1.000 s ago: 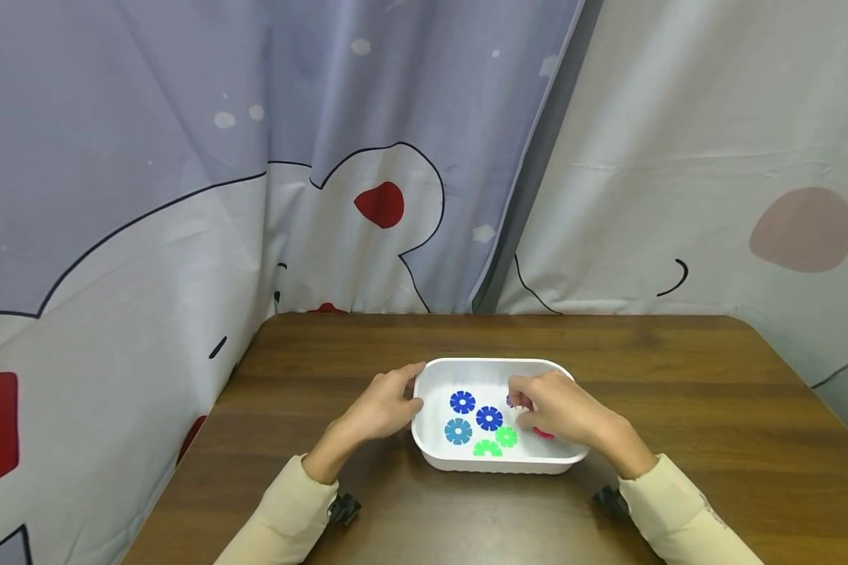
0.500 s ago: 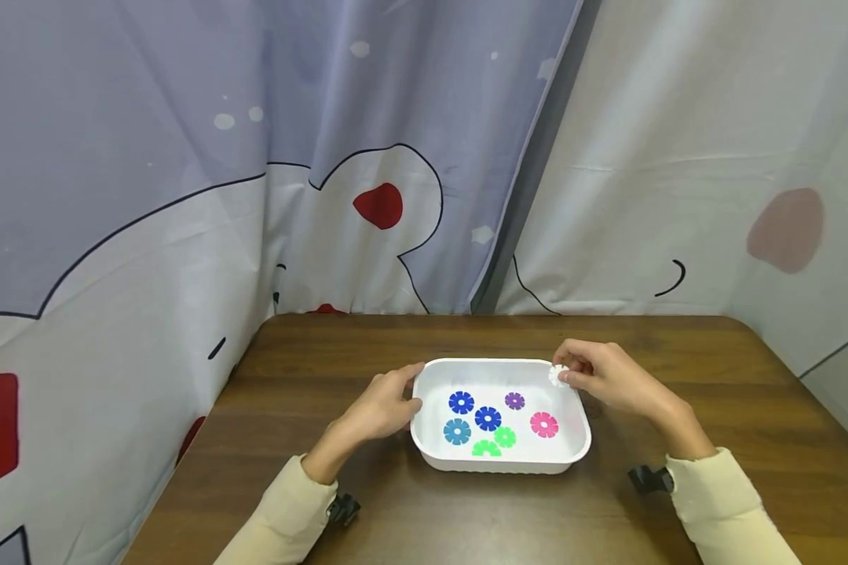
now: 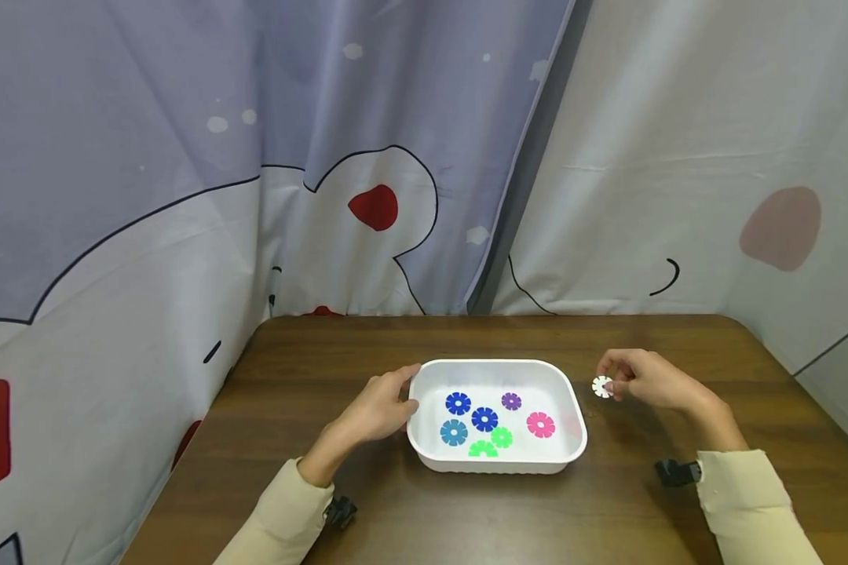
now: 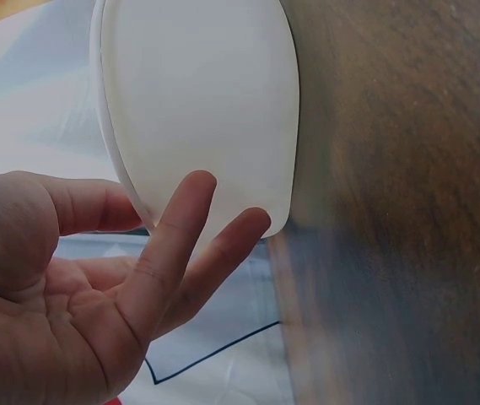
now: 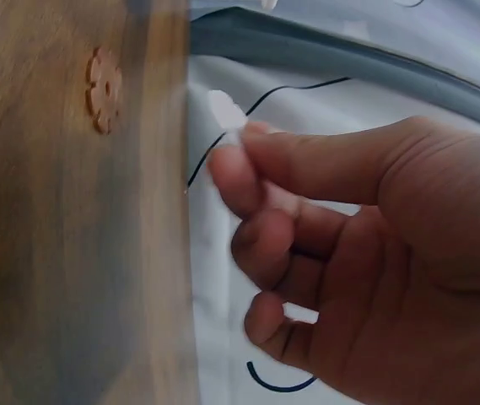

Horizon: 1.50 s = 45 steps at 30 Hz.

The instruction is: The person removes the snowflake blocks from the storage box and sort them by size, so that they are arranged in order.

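A white tray (image 3: 496, 466) holds several notched discs: two dark blue, one lighter blue (image 3: 454, 432), two green, one purple (image 3: 512, 402) and one pink (image 3: 540, 424). At its left end my left hand (image 3: 373, 410) touches the rim with spread, relaxed fingers; the left wrist view has that hand (image 4: 113, 278) against the tray's white outer wall (image 4: 214, 101). Right of the tray, my right hand (image 3: 660, 382) pinches a white disc (image 3: 601, 387) between thumb and finger. The right wrist view shows this hand (image 5: 349, 228) with the white disc (image 5: 225, 110) nearly edge-on.
An orange-brown notched disc (image 5: 105, 90) lies on the wooden table in the right wrist view. Behind the table (image 3: 495, 518) hangs a printed curtain (image 3: 608, 173). A black device (image 3: 678, 472) sits at my right wrist, another (image 3: 341, 512) at my left.
My right hand came out of the tray with the white disc and moved right, past the rim, over the table. My left hand has stayed at the tray's left end.
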Each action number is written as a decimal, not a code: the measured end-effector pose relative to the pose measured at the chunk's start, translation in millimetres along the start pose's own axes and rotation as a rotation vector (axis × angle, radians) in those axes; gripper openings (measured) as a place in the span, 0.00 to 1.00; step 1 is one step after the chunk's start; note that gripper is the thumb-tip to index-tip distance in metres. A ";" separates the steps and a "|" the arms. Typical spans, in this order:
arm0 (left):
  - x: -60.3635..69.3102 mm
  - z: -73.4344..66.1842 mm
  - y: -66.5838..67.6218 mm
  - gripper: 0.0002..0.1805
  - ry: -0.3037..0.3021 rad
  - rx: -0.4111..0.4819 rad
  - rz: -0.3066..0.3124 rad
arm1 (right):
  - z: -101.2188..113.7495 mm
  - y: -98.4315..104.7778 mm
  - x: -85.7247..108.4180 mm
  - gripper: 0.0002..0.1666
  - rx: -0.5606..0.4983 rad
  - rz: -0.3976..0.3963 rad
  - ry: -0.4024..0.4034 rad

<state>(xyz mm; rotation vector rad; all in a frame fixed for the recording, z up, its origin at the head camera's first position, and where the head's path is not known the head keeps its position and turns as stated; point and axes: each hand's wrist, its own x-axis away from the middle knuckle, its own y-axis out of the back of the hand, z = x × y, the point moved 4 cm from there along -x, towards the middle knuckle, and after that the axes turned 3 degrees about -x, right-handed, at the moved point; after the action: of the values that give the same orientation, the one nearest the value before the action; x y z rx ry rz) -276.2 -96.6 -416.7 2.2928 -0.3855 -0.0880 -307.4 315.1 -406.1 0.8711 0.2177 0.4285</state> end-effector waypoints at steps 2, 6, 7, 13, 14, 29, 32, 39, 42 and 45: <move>0.0 0.3 0.1 0.34 -0.008 -0.004 -0.002 | -5.2 -2.3 1.5 0.10 -0.037 0.046 -0.022; 0.0 0.1 0.7 0.33 -0.030 -0.017 -0.010 | -16.0 -6.0 5.0 0.08 -0.101 0.114 -0.070; 0.1 0.1 0.8 0.33 -0.033 -0.019 -0.011 | -18.7 -6.8 5.5 0.08 -0.111 0.124 -0.080; 0.6 -0.2 0.3 0.34 -0.035 -0.003 -0.004 | -27.3 -11.3 4.9 0.08 -0.156 0.149 -0.132; 0.7 -0.2 0.4 0.34 -0.036 -0.004 -0.004 | -27.3 -11.8 4.7 0.08 -0.159 0.150 -0.138; 0.6 0.4 0.1 0.33 -0.041 -0.018 -0.007 | -26.8 -17.1 4.2 0.08 -0.088 0.139 -0.182; 0.2 1.4 -0.8 0.34 -0.034 -0.002 -0.001 | -26.2 -17.6 3.7 0.08 -0.091 0.142 -0.190; 0.2 3.9 -3.3 0.34 -0.015 0.025 0.016 | -13.0 -13.7 -1.8 0.05 0.044 0.050 -0.119; 0.3 4.4 -3.5 0.34 -0.010 0.026 0.017 | 8.7 -11.3 -8.0 0.04 0.131 -0.048 -0.025; 0.4 3.3 -3.3 0.34 -0.019 0.028 0.017 | 36.5 -13.2 -12.9 0.04 0.155 -0.128 0.066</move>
<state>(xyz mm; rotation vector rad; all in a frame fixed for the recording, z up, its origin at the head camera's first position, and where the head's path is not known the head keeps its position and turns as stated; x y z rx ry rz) -275.6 -97.0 -421.4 2.3177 -0.4176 -0.0961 -302.4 276.6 -393.2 0.9896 0.3693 0.3246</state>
